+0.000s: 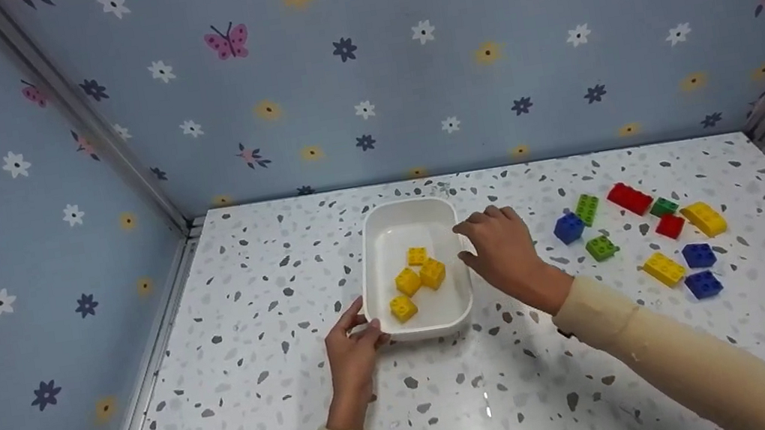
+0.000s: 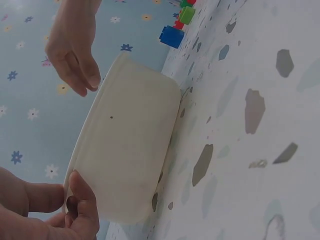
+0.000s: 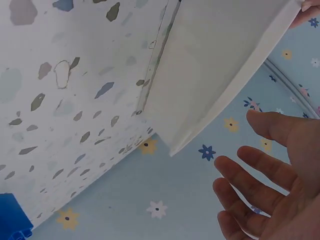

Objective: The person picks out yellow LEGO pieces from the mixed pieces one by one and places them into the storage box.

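Note:
A white rectangular tub (image 1: 430, 331) stands on the table, with several yellow toy building bricks (image 1: 408, 281) lying inside. My left hand (image 1: 353, 356) pinches the tub's rim at the near left corner, thumb and fingers on either side of it in the left wrist view. Beside the right rim is my right hand (image 1: 508, 251), palm down. In the right wrist view its fingers (image 3: 255, 187) are spread and loosely bent, holding nothing, a little apart from the tub wall (image 3: 215, 55).
Loose bricks lie on the right of the speckled table (image 1: 248, 280): blue (image 1: 569, 227), green (image 1: 601, 248), red (image 1: 629, 198) and yellow (image 1: 664, 269) ones. Flower-patterned panels (image 1: 390, 62) enclose the table at the back and sides.

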The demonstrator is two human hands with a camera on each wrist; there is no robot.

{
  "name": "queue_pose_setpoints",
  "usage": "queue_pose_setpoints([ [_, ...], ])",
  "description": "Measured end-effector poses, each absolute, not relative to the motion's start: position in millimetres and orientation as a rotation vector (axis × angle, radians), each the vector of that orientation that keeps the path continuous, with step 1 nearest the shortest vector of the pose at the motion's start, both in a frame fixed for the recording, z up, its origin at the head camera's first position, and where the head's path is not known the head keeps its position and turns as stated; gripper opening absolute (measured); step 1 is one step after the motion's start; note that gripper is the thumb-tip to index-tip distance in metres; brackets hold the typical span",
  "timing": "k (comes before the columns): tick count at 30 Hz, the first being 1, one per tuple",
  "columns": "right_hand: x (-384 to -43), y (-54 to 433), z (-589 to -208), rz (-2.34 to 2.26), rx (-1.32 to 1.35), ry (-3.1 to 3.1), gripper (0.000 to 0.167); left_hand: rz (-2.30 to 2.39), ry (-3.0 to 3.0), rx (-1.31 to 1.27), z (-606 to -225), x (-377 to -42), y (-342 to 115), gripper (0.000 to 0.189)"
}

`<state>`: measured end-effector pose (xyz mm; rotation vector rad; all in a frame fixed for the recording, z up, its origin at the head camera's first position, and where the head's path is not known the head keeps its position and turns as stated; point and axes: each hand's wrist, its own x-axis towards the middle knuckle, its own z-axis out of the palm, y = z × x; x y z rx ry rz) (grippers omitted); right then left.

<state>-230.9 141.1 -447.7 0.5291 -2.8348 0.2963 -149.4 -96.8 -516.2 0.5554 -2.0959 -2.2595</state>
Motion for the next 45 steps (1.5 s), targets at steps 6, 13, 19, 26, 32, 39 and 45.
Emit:
queue_pose_setpoints([
  [6, -229, 167, -444, 0.34, 0.482, -2.772, 0.036, -2.269, -2.069, 0.535, -516, -150, -96, 0.052],
  [13, -228, 196, -449, 0.362, 0.455, -2.711, 0.033, -2.264, -2.089, 0.551, -514, -151, -95, 0.052],
  [19, -225, 216, -456, 0.368, 0.432, -2.695, 0.034, -2.263, -2.091, 0.582, -513, -152, -95, 0.051],
  [26, -218, 235, -462, 0.395, 0.379, -2.741, 0.035, -2.26, -2.1, 0.578, -513, -150, -96, 0.052],
  [32, -212, 254, -465, 0.378, 0.33, -2.764, 0.034, -2.272, -2.084, 0.572, -514, -149, -96, 0.053],
  [39, -205, 277, -469, 0.366, 0.256, -2.807, 0.039, -2.284, -2.064, 0.573, -515, -149, -97, 0.053],
  [45, -199, 299, -473, 0.405, 0.205, -2.843, 0.041, -2.276, -2.079, 0.574, -514, -149, -97, 0.053],
])
